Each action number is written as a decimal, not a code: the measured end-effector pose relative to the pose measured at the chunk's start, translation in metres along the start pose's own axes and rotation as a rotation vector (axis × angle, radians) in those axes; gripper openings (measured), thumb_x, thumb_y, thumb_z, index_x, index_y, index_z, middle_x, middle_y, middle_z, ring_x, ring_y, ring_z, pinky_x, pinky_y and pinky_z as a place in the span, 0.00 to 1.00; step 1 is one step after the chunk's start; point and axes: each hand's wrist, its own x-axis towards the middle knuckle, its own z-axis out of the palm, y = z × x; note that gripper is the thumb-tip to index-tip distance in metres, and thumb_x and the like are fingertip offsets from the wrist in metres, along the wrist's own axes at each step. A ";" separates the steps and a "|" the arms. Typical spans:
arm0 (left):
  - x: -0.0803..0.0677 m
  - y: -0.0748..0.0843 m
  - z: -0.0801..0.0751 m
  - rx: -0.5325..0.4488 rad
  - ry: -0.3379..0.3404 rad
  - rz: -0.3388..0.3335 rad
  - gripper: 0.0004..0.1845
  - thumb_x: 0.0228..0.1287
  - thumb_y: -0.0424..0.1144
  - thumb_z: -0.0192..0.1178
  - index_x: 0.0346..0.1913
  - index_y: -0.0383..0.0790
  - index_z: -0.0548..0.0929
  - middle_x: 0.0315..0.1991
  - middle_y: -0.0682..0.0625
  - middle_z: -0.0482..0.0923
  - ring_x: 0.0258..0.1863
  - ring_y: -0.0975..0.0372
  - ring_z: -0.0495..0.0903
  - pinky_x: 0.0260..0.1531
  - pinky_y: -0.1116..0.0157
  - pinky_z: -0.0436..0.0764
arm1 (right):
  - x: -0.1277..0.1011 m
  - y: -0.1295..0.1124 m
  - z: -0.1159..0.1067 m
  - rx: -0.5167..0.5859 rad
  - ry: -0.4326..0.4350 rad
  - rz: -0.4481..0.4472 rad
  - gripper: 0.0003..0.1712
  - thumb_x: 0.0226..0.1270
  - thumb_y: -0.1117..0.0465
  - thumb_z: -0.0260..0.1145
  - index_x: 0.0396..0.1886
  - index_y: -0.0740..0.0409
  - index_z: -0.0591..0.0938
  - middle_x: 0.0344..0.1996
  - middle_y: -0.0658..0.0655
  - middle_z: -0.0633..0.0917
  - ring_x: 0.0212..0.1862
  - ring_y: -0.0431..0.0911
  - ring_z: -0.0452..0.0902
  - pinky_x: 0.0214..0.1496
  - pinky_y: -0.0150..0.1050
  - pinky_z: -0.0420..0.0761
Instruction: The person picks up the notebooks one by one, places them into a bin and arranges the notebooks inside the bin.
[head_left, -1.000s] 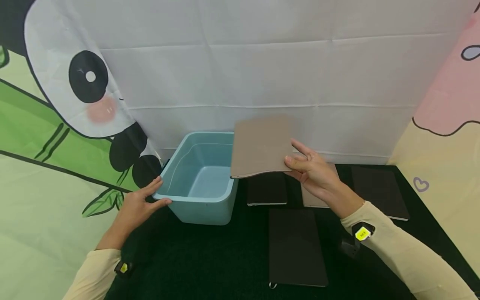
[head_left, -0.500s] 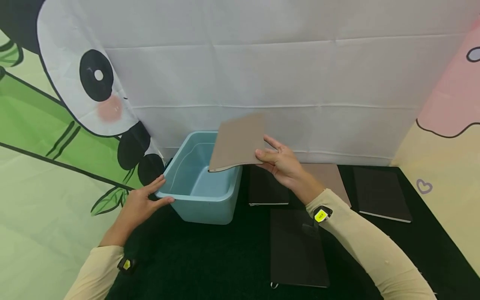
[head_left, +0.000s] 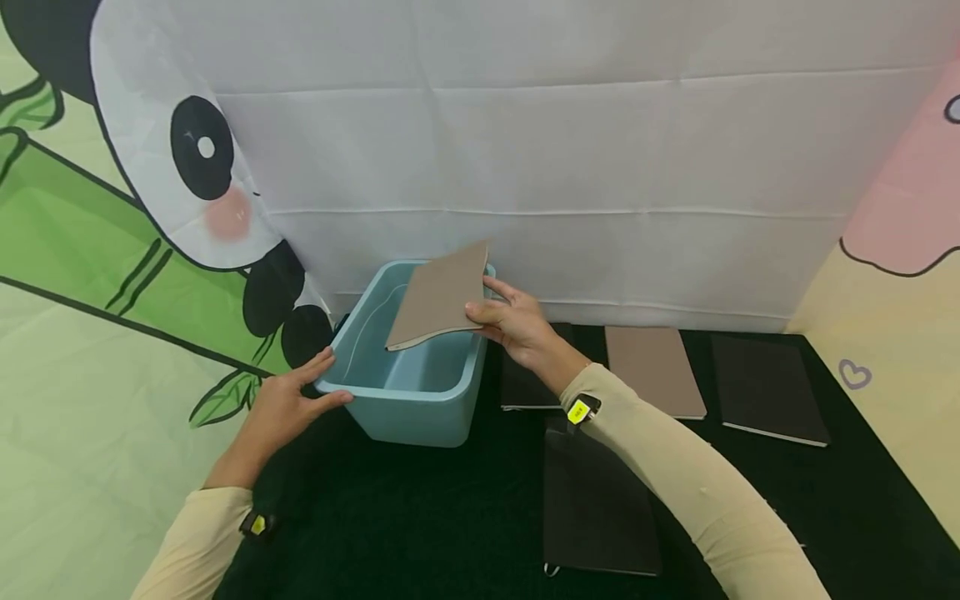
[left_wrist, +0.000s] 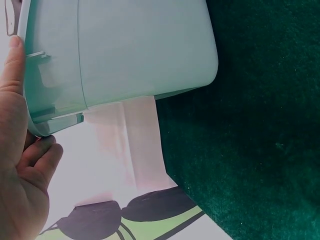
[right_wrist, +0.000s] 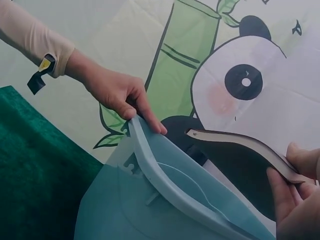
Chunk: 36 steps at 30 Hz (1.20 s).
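Observation:
A tan softcover notebook (head_left: pixel 442 296) hangs tilted over the open top of a light blue plastic bin (head_left: pixel 420 421), its cover bowed. My right hand (head_left: pixel 517 329) pinches it by the right edge, thumb on top and fingers beneath. The right wrist view shows the bent page edges and dark underside of the notebook (right_wrist: pixel 240 170), above the rim of the bin (right_wrist: pixel 165 185). With my left hand (head_left: pixel 281 408) I grip the bin's near left corner. Seen from the left wrist, the thumb and curled fingers of that hand (left_wrist: pixel 25 165) lie about the rim.
Right of the bin on the dark green cloth (head_left: pixel 390 517) lie a black notebook (head_left: pixel 525 383) partly behind my right hand, another tan notebook (head_left: pixel 652 367), a black notebook (head_left: pixel 768 387) at far right, and a black one with a ribbon (head_left: pixel 600 508) nearer me. A printed curtain (head_left: pixel 525 150) stands behind.
My right hand has carried the tan notebook leftward and lower, from beside the bin to over its opening, tilting it more. My left hand keeps its place on the rim.

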 end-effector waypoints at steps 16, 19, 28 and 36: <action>-0.001 0.001 0.000 -0.014 -0.012 -0.033 0.38 0.61 0.53 0.73 0.70 0.36 0.76 0.72 0.43 0.71 0.34 0.55 0.82 0.38 0.52 0.85 | 0.024 0.016 0.027 -0.019 0.082 0.076 0.44 0.68 0.73 0.69 0.80 0.53 0.63 0.59 0.67 0.84 0.45 0.47 0.89 0.58 0.44 0.84; -0.001 0.002 0.001 -0.020 -0.005 -0.025 0.38 0.61 0.52 0.73 0.69 0.35 0.76 0.71 0.42 0.71 0.38 0.54 0.83 0.40 0.52 0.85 | 0.027 0.018 0.032 -0.046 0.087 0.090 0.44 0.67 0.73 0.70 0.80 0.54 0.63 0.58 0.67 0.84 0.49 0.50 0.88 0.57 0.44 0.85; -0.001 0.001 0.004 -0.057 -0.006 -0.030 0.38 0.61 0.52 0.73 0.70 0.35 0.76 0.73 0.43 0.70 0.54 0.44 0.84 0.51 0.41 0.82 | 0.035 0.025 0.041 -0.097 0.101 0.155 0.44 0.67 0.72 0.70 0.80 0.54 0.63 0.56 0.68 0.85 0.54 0.55 0.86 0.55 0.44 0.85; 0.000 0.003 0.007 -0.063 0.006 -0.024 0.39 0.61 0.51 0.74 0.70 0.35 0.76 0.72 0.43 0.70 0.57 0.42 0.83 0.50 0.40 0.83 | 0.037 0.027 0.052 -0.123 0.140 0.190 0.44 0.68 0.74 0.68 0.81 0.57 0.61 0.59 0.71 0.82 0.59 0.58 0.83 0.56 0.43 0.85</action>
